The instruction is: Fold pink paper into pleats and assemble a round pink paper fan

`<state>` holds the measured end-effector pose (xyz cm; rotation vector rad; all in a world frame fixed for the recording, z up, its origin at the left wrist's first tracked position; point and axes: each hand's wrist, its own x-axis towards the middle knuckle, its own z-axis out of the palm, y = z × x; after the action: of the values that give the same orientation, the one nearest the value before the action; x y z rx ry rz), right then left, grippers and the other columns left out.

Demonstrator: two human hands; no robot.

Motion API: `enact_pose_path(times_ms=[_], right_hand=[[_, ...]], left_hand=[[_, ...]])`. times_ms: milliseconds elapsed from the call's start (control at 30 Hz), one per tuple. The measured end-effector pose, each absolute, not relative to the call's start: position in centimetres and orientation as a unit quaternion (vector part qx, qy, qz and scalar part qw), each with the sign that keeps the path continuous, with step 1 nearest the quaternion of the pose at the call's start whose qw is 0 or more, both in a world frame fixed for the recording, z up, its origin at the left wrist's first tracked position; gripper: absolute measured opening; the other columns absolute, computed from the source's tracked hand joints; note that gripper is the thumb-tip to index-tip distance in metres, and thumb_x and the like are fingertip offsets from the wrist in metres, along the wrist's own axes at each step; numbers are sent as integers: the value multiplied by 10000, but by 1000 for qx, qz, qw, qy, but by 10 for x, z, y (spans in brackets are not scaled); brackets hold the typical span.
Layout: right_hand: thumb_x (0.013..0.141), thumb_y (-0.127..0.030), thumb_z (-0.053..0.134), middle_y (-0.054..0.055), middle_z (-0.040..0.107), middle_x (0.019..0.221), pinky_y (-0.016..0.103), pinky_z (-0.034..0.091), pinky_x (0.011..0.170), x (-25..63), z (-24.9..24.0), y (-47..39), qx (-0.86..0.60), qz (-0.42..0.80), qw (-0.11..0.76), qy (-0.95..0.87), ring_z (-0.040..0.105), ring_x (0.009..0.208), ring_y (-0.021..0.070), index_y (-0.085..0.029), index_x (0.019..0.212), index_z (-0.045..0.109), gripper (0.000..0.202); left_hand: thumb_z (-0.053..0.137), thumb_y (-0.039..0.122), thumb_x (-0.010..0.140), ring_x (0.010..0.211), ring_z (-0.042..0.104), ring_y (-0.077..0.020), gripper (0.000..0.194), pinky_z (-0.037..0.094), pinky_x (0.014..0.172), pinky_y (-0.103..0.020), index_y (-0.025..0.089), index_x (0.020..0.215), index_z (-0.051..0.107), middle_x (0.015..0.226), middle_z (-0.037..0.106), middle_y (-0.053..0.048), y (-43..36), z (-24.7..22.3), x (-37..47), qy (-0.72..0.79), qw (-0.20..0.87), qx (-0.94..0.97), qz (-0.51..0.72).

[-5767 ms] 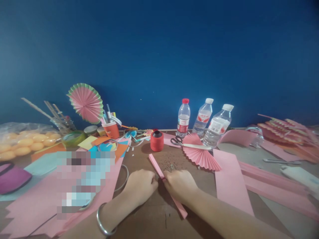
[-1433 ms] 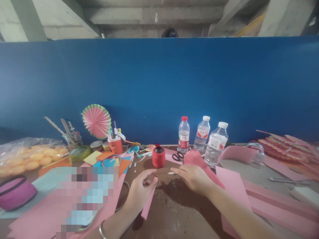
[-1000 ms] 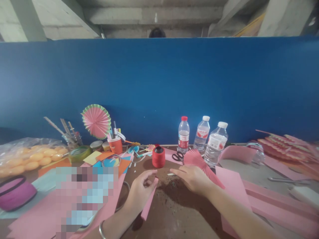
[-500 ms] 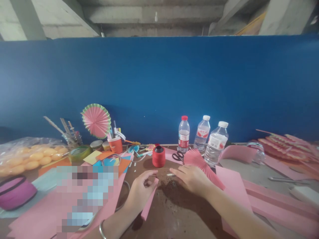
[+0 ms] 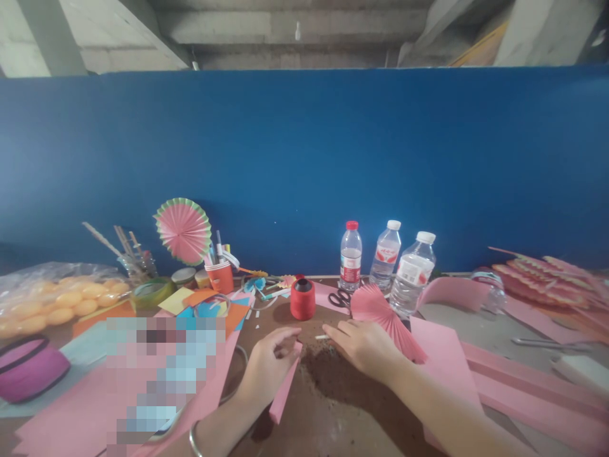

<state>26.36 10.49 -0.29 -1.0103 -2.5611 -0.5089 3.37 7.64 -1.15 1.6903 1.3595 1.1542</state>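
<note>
My left hand (image 5: 270, 367) is closed on a narrow, folded strip of pink paper (image 5: 283, 395), which slants down toward me from the fingers. My right hand (image 5: 364, 348) is a short way to the right, palm down, its fingertips pinching a short, thin white stick (image 5: 322, 337) that points left. A gap separates the two hands. Just beyond them a spool of red thread (image 5: 303, 301) stands upright on the brown table (image 5: 333, 419). Behind my right hand lies a pleated pink paper fan (image 5: 373, 308), with black-handled scissors (image 5: 340, 298) beside it.
Three water bottles (image 5: 351, 257) stand against the blue partition (image 5: 295, 152). Pink paper sheets (image 5: 447, 355) lie to the right, more to the left. An orange cup (image 5: 221, 277) of pens, a round paper fan (image 5: 183, 230) and a bag of orange balls (image 5: 71, 298) are at the left.
My right hand has shifted slightly left and down, and more of the white stick shows past its fingertips. My left hand stays nearly still with the paper strip.
</note>
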Motion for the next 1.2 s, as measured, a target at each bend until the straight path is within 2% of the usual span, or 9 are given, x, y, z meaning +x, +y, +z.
enact_pose_path(times_ms=[100,300,367,533,900,1200], right_hand=[[907,-192,395,22,592,774,279,314,567,262,-1,102,-358,-178,161,-902,550,716,162,-203,1111,533,246],[849,-125,452,13,580,751,285,272,529,253,7,95,-387,-152,129,-900,532,650,150,-187,857,561,126],[838,-116,455,11,590,763,286,261,515,250,10,92,-392,-145,127,-899,535,628,143,-192,904,564,148],[814,-91,452,14,618,795,282,247,480,249,12,86,-406,-144,133,-893,560,627,148,-207,1160,504,369],[854,-138,442,17,623,776,274,297,500,247,12,86,-408,-132,125,-895,579,670,155,-219,1159,520,325],[885,-167,429,4,598,748,272,299,532,242,8,82,-424,-127,149,-884,559,679,162,-250,1119,545,274]], left_hand=[[593,326,741,889,643,-212,283,519,790,-300,207,987,666,1036,670,-65,75,-9,34,521,331,650,443],[561,335,767,895,634,-205,269,507,803,-301,208,982,661,1042,661,-55,76,-8,34,536,314,662,419],[557,334,770,913,628,-206,272,501,819,-305,207,989,657,1056,655,-56,78,-10,33,538,319,660,416],[557,332,764,907,629,-210,274,505,815,-311,200,982,660,1052,659,-59,78,-9,34,532,331,660,414],[604,339,725,751,665,-197,231,540,688,-279,201,886,696,937,702,-42,78,-10,33,550,340,632,427],[674,312,657,708,669,-220,225,531,643,-293,142,803,695,767,719,-72,79,-8,35,567,408,561,445]])
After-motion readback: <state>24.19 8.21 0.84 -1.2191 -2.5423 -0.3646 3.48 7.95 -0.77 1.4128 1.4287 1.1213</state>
